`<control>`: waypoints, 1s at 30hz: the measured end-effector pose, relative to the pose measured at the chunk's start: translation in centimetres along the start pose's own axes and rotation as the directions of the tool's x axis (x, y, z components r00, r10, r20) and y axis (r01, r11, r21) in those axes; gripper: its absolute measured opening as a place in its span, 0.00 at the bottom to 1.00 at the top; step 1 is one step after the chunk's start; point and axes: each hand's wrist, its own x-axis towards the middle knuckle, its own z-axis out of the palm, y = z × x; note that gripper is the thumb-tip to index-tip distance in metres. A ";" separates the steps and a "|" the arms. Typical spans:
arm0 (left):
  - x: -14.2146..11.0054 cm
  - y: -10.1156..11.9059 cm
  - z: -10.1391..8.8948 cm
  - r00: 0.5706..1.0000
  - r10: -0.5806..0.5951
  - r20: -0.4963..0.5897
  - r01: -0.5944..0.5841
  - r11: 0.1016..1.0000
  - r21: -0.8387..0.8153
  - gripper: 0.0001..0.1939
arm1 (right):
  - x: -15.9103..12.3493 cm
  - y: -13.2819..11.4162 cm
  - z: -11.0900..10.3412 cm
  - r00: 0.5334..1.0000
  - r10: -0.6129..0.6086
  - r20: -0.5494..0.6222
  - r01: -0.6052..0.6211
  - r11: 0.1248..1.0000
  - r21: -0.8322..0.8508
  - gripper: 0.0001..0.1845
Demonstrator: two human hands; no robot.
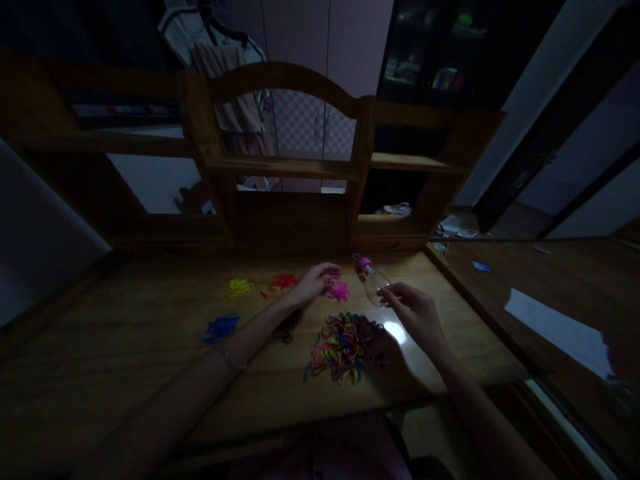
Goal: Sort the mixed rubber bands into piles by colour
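My left hand (314, 283) reaches over the desk with its fingers stretched out, right beside a small pile of pink bands (339, 289). My right hand (411, 308) is at the lower end of a clear bottle (374, 283) with a pink cap, which seems to lie on the desk. Thumb and fingertips are pinched together there; whether they grip the bottle or something small is unclear. Between the hands and closer to me lies a large heap of mixed-colour bands (346, 347). Separate piles of red bands (283, 281), yellow bands (239, 287) and blue bands (221, 328) lie to the left.
Some dark bands (287, 337) lie under my left forearm. A wooden shelf unit (290, 167) rises along the back of the wooden desk (125, 313). On a lower surface at right are a white paper sheet (560, 332) and a blue packet (481, 267). The room is dim.
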 end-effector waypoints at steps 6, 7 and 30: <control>-0.8 1.5 -1.5 0.992 0.128 0.008 -0.122 0.920 0.372 0.24 | -3.2 0.7 -1.0 0.994 0.040 -0.098 -0.042 0.999 -0.020 0.14; -1.4 2.0 -2.5 0.991 0.133 -0.007 -0.117 0.895 0.430 0.24 | -3.5 0.7 -1.0 0.993 0.043 -0.112 -0.046 0.999 -0.026 0.14; -6.5 0.7 -10.8 0.998 -0.021 -0.054 0.055 0.627 0.777 0.14 | -5.5 2.6 -0.2 0.974 0.149 -0.172 -0.161 0.985 -0.057 0.14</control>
